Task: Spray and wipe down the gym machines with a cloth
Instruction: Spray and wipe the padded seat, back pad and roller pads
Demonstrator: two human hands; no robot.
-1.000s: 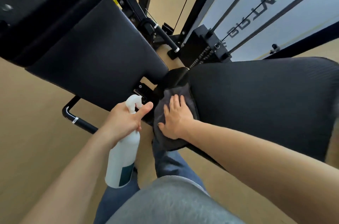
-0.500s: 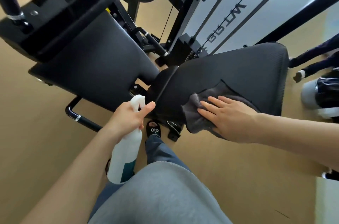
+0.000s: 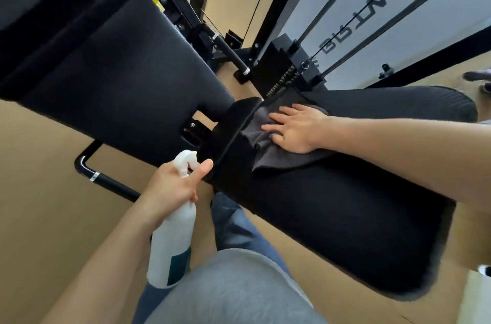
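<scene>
black seat pad (image 3: pixel 345 217), right hand (image 3: pixel 295 128) flat, cloth (image 3: pixel 276 156) slid back leftward, left hand (image 3: pixel 172 185) gripping spray bottle (image 3: pixel 170 249)

hands: 2 (image 3: pixel 295 130) | spray bottle: 1 (image 3: pixel 171 241) | cloth: 1 (image 3: pixel 276 156) | black pads: 2 (image 3: pixel 345 212)

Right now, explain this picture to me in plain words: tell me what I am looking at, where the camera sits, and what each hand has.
The picture comes from a camera worn on a person's head, looking down at their own arms, so the view is tilted. No robot is involved. The black padded seat and the black back pad belong to a gym machine, with its cables and frame behind. The right hand lies flat, fingers straight, pressing a dark grey cloth onto the seat to wipe it. The left hand grips a white spray bottle by its neck, nozzle up, held beside the seat over the tan floor.
</scene>
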